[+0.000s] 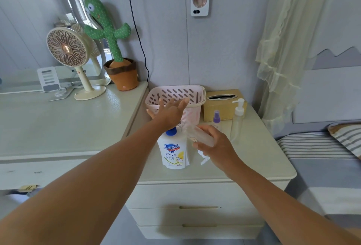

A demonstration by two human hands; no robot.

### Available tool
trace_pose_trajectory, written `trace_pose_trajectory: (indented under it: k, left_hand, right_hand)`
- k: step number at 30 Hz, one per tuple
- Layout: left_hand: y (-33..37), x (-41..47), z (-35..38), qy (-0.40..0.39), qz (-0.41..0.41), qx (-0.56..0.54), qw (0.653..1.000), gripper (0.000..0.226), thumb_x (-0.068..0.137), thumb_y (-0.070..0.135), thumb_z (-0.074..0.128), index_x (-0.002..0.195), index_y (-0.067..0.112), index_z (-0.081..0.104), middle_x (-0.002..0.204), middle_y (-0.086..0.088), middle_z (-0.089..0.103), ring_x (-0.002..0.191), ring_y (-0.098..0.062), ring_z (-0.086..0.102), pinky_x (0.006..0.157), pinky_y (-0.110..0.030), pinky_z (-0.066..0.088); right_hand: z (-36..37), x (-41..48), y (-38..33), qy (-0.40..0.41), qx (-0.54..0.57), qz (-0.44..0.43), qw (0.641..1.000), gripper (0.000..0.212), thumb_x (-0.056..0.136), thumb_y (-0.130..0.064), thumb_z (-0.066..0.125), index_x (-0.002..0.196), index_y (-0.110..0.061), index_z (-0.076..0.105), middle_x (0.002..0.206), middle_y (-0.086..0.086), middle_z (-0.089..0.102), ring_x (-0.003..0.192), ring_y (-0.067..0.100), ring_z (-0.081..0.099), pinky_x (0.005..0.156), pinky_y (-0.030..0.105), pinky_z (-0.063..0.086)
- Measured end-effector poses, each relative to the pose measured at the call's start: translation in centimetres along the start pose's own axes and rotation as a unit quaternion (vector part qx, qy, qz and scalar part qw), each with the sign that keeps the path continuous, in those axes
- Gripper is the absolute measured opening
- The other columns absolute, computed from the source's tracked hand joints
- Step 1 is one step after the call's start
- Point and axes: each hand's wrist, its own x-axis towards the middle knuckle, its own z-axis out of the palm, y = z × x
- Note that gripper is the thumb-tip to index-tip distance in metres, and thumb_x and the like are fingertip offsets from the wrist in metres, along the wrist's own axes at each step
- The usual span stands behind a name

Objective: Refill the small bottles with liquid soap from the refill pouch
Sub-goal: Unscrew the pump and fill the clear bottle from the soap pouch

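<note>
A white Safeguard refill pouch (174, 151) with a blue cap stands upright on the small cream cabinet (254, 158). My left hand (170, 113) hovers above the pouch's cap, fingers spread, holding nothing. My right hand (214, 143) grips a small clear bottle (199, 134), tilted with its neck toward the pouch. A white spray head (204, 158) lies on the cabinet below that hand. Behind stand a small purple-capped spray bottle (216, 117) and a tall clear pump bottle (237, 121).
A pink slotted basket (175, 93) and a yellow tissue box (222, 106) sit at the cabinet's back. To the left is a higher desk (68, 123) with a fan (67, 49), a cactus toy (117, 49) and a mirror. A bed (322, 157) lies to the right.
</note>
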Motion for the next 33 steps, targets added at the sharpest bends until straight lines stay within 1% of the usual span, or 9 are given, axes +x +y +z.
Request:
trace_pose_trajectory:
  k: [6,10,13,18,20,22,25,29,33]
  left_hand:
    - [0.1,0.5,-0.9,-0.004,0.008,0.03,1.0,0.064,0.093,0.065,0.004,0.149,0.038,0.021,0.161,0.005,0.002,0.146,-0.025,-0.016,0.105,-0.067,-0.019]
    - [-0.1,0.1,-0.1,0.007,0.015,-0.019,1.0,0.064,0.094,0.065,0.006,0.149,0.036,0.021,0.161,0.003,0.005,0.146,-0.025,-0.015,0.107,-0.065,-0.018]
    - [0.0,-0.3,0.4,0.004,0.0,-0.01,1.0,0.062,0.095,0.062,0.005,0.149,0.037,0.021,0.16,0.004,0.009,0.147,-0.024,-0.012,0.108,-0.065,-0.016]
    - [0.9,-0.6,-0.5,-0.004,0.011,-0.019,1.0,0.06,0.098,0.058,0.008,0.151,0.03,0.02,0.161,0.0,0.008,0.147,-0.021,-0.012,0.109,-0.059,-0.021]
    - [0.7,0.0,-0.7,-0.009,0.017,-0.013,1.0,0.063,0.096,0.061,0.008,0.151,0.031,0.019,0.161,0.0,0.004,0.146,-0.023,-0.015,0.108,-0.063,-0.02]
    - [0.6,0.1,-0.7,-0.012,0.015,-0.008,1.0,0.065,0.095,0.063,0.008,0.15,0.032,0.021,0.161,0.001,0.003,0.146,-0.024,-0.016,0.107,-0.064,-0.021]
    - [0.8,-0.3,-0.6,-0.008,0.019,-0.015,1.0,0.06,0.098,0.058,0.008,0.15,0.031,0.021,0.161,-0.001,0.006,0.147,-0.022,-0.013,0.107,-0.056,-0.023]
    - [0.4,-0.3,0.5,-0.002,0.014,0.002,1.0,0.062,0.096,0.06,0.005,0.149,0.035,0.023,0.16,0.002,0.012,0.147,-0.024,-0.012,0.109,-0.064,-0.017]
    - [0.3,0.4,0.5,-0.006,0.03,0.002,1.0,0.061,0.096,0.06,0.007,0.149,0.035,0.023,0.161,0.003,0.007,0.146,-0.025,-0.015,0.109,-0.066,-0.014]
  right_hand:
    - [-0.3,0.4,-0.6,0.003,0.014,-0.002,1.0,0.041,0.081,-0.018,0.072,0.117,-0.03,0.055,0.094,-0.021,0.054,0.081,0.004,0.053,0.071,0.02,0.043]
    - [-0.3,0.4,-0.2,0.0,-0.007,-0.008,1.0,0.041,0.082,-0.021,0.072,0.12,-0.027,0.055,0.098,-0.02,0.054,0.089,0.007,0.054,0.073,0.021,0.044]
    - [-0.1,0.1,0.3,-0.002,-0.006,-0.005,1.0,0.042,0.082,-0.02,0.072,0.12,-0.026,0.055,0.103,-0.016,0.057,0.1,0.012,0.055,0.079,0.025,0.048]
    - [-0.6,0.3,0.0,0.001,-0.01,-0.002,1.0,0.042,0.082,-0.025,0.072,0.12,-0.029,0.054,0.1,-0.02,0.054,0.094,0.008,0.054,0.077,0.024,0.048]
    - [-0.8,0.4,-0.3,0.002,-0.024,-0.011,1.0,0.041,0.083,-0.026,0.071,0.12,-0.03,0.053,0.1,-0.024,0.053,0.095,0.005,0.054,0.079,0.019,0.046]
    - [-0.9,0.5,-0.4,0.001,-0.031,-0.016,0.999,0.041,0.083,-0.026,0.071,0.12,-0.031,0.053,0.099,-0.027,0.053,0.098,0.004,0.054,0.081,0.021,0.048]
    - [-1.1,0.5,-0.1,0.001,-0.032,-0.016,0.999,0.043,0.082,-0.028,0.071,0.122,-0.031,0.054,0.102,-0.022,0.056,0.102,0.009,0.055,0.084,0.032,0.053]
    - [-1.1,0.4,0.7,-0.004,-0.052,-0.014,0.999,0.044,0.083,-0.03,0.071,0.123,-0.03,0.054,0.111,-0.009,0.059,0.104,0.012,0.055,0.084,0.024,0.049]
    - [-1.3,0.3,0.7,0.0,-0.054,-0.01,0.998,0.045,0.083,-0.032,0.071,0.124,-0.031,0.054,0.111,-0.01,0.059,0.104,0.012,0.056,0.084,0.025,0.049]
